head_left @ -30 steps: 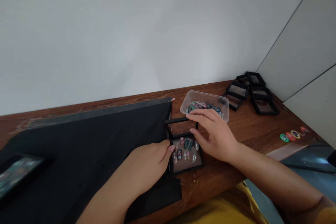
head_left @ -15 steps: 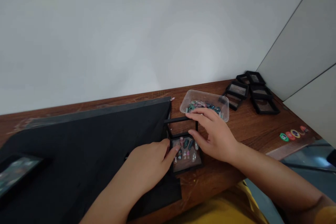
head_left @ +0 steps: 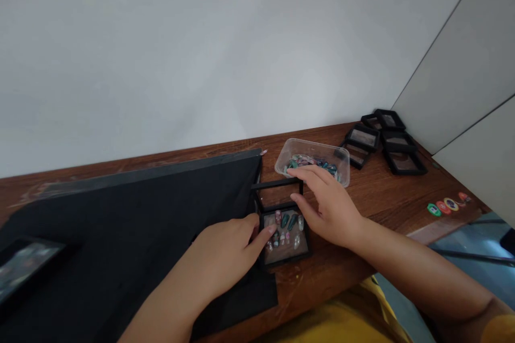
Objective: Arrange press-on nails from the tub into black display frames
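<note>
A small black frame case [head_left: 285, 260] stands open on the table, its windowed lid [head_left: 277, 183] raised at the back. Several press-on nails [head_left: 292, 222], green, pink and clear, lie in rows on its film. My left hand [head_left: 235, 241] is at the case's left edge, thumb over the film and fingers curled behind the side, gripping it. My right hand [head_left: 328, 203] is at the lid's right side, thumb and fingers apart, fingertips by its top corner; whether they touch it is hard to tell. Behind it sits a clear plastic tub [head_left: 344, 163] with more nails.
Several black frame cases [head_left: 406, 163] are piled at the back right against the wall. A black mat [head_left: 132, 236] covers the left, with a phone-like device [head_left: 26, 265] on it. Round stickers [head_left: 442, 207] mark the right table edge.
My right hand has shifted very slightly, its thumb a little up and away from the nails. The left hand and the case look nearly the same.
</note>
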{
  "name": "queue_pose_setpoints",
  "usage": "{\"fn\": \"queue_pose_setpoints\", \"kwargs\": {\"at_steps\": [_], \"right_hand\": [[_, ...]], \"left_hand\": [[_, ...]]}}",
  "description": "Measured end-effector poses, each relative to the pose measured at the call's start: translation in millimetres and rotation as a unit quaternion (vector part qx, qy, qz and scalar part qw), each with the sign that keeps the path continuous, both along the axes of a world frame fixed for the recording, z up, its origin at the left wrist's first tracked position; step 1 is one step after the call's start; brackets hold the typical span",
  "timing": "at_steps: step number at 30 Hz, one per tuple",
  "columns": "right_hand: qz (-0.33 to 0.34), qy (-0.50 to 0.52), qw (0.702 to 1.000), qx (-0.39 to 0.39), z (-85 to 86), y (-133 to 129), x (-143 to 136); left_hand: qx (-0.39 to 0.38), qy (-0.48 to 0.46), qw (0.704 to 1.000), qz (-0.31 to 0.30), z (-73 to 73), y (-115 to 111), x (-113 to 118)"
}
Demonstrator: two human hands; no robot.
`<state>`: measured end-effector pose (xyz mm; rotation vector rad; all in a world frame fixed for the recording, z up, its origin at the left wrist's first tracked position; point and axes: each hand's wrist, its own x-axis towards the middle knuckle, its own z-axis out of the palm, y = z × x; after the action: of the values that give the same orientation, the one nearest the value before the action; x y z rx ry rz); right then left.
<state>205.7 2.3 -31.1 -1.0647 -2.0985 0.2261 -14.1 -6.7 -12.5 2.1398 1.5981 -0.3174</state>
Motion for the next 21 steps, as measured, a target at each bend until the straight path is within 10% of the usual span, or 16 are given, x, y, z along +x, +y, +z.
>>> {"fn": "queue_pose_setpoints", "kwargs": {"at_steps": [21], "right_hand": [[0.069,0.055,0.996,-0.003,6.6,2.5,5.5]], "left_hand": [[-0.034,-0.055,0.998,-0.027,1.5,0.7,-17.3]]}}
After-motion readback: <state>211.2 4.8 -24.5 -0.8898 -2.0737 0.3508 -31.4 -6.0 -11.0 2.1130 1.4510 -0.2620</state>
